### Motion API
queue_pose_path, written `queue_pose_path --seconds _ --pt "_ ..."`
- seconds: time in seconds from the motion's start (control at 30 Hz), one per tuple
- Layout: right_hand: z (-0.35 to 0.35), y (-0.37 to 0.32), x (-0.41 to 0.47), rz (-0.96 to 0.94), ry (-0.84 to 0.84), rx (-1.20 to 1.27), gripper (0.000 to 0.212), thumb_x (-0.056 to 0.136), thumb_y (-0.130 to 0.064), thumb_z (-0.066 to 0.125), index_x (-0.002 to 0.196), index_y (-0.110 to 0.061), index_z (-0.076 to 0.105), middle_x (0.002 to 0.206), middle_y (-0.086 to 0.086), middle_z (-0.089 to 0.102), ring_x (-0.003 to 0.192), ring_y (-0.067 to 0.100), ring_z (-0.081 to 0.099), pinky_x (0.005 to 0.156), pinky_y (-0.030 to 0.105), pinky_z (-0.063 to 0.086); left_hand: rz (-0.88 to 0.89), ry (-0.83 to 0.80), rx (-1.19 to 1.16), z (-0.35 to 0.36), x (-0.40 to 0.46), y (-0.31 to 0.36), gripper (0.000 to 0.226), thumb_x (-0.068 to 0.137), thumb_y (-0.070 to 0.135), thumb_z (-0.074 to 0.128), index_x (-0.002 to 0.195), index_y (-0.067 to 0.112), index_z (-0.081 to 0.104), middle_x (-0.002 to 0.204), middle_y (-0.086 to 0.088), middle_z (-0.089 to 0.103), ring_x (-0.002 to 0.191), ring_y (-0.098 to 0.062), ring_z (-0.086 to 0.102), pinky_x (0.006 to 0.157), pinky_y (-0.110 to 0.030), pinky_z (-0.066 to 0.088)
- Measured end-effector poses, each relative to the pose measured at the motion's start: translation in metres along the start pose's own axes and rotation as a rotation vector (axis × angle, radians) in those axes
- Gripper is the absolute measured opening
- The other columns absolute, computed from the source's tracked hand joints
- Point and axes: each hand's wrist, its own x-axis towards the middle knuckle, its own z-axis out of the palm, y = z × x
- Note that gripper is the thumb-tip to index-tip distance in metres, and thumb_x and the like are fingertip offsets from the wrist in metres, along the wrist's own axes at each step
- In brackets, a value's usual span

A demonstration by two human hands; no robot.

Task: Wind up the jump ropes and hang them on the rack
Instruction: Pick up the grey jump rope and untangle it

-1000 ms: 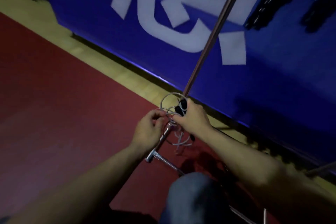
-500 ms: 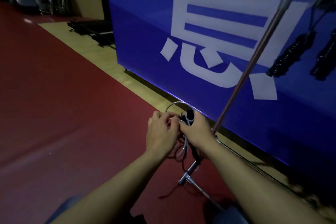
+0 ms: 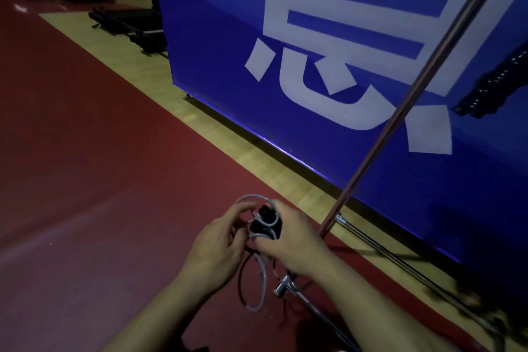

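Both forearms are bare from the lower frame edge to the wrists, with no sleeves, watch or bands visible. The left hand [image 3: 220, 248] and right hand [image 3: 294, 243] seem ungloved and ringless in the dim light.

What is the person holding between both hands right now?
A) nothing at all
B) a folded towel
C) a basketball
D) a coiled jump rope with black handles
D: the right hand grips the black handles of the jump rope, grey cord looped around them, while the left hand works a cord loop beside it.
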Motion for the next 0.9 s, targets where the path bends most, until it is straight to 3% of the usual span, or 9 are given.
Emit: queue_pose_path --seconds 0.1,0.2,0.3,0.5,0.6,0.7,0.77,0.83,0.9 --pt "0.004 0.004 0.001 -0.006 -0.034 -0.107 0.027 0.076 -0.031 0.072 0.094 -0.029 0.052 0.085 -0.008 0.065 0.078 0.009 0.063 0.066 0.034 0.053 -0.012 -0.074 0.144 0.003 -0.002 -0.008 0.036 0.099 0.030 0.051 0.124 0.055 0.043 0.089 0.016 0.066 0.070 -0.005 0.056 0.060 -0.028 0.040" --pt "0.006 0.000 -0.004 -0.014 -0.121 -0.153 0.028 0.079 -0.033 0.071 0.092 -0.030 0.046 0.083 -0.007 0.064 0.074 0.009 0.062 0.059 0.026 0.046 -0.072 -0.063 0.379 0.000 -0.004 -0.008 0.020 0.099 0.043 0.047 0.119 0.040 0.046 0.102 0.010 0.070 0.088 -0.021 0.064 0.059 -0.032 0.037" --pt "0.008 -0.004 -0.008 -0.022 -0.157 -0.135 0.030 0.083 -0.040 0.071 0.101 -0.033 0.047 0.087 -0.009 0.066 0.076 0.006 0.064 0.064 0.028 0.052 -0.126 0.026 0.503 -0.006 -0.005 -0.006 0.016 0.098 0.043 0.047 0.109 0.031 0.047 0.095 0.000 0.069 0.087 -0.032 0.064 0.056 -0.034 0.030" --pt "-0.001 -0.003 -0.013 0.107 -0.222 0.009 0.064 0.068 -0.049 0.084 0.120 -0.037 0.049 0.107 -0.019 0.060 0.098 -0.004 0.060 0.080 0.016 0.047 -0.143 0.273 0.181 -0.015 -0.007 -0.009 0.005 0.097 0.029 0.054 0.096 0.033 0.052 0.074 0.006 0.069 0.069 -0.023 0.064 0.058 -0.036 0.044" --pt "-0.006 0.003 -0.016 0.122 -0.250 0.019 0.054 0.076 -0.039 0.081 0.120 -0.036 0.051 0.114 -0.021 0.058 0.102 -0.008 0.058 0.082 0.009 0.044 -0.248 0.248 -0.087 -0.023 -0.001 -0.013 0.013 0.097 0.019 0.056 0.088 0.027 0.060 0.073 0.007 0.068 0.063 -0.010 0.060 0.059 -0.030 0.043" --pt "-0.011 0.008 -0.012 0.101 -0.045 0.017 0.021 0.090 -0.022 0.065 0.109 -0.029 0.058 0.091 -0.016 0.060 0.068 -0.011 0.055 0.058 0.003 0.039 -0.450 0.087 -0.404 -0.029 0.003 -0.016 0.021 0.096 0.007 0.054 0.095 0.022 0.068 0.074 0.005 0.063 0.063 -0.011 0.050 0.057 -0.025 0.037" --pt "-0.016 0.015 -0.006 0.182 0.143 0.175 0.013 0.094 -0.014 0.057 0.100 -0.025 0.061 0.072 -0.010 0.056 0.053 0.003 0.048 0.051 0.017 0.040 -0.531 0.001 -0.490 -0.030 0.004 -0.018 0.023 0.095 0.001 0.052 0.101 0.018 0.067 0.073 0.004 0.058 0.059 -0.009 0.047 0.054 -0.024 0.037" --pt "-0.023 0.019 0.000 0.275 0.301 0.462 0.016 0.095 -0.010 0.051 0.093 -0.022 0.061 0.063 -0.002 0.046 0.050 0.012 0.042 0.050 0.029 0.036 -0.559 0.012 -0.408 -0.031 0.006 -0.023 0.022 0.095 0.006 0.053 0.108 0.017 0.067 0.086 0.001 0.065 0.067 -0.010 0.053 0.064 -0.026 0.047" --pt "-0.028 0.020 0.004 0.269 0.411 0.660 0.015 0.096 -0.007 0.049 0.093 -0.017 0.059 0.063 0.002 0.041 0.050 0.014 0.039 0.050 0.031 0.035 -0.567 0.004 -0.018 -0.033 0.008 -0.034 0.031 0.096 0.017 0.051 0.125 0.019 0.061 0.121 -0.007 0.064 0.098 -0.022 0.060 0.086 -0.032 0.048"
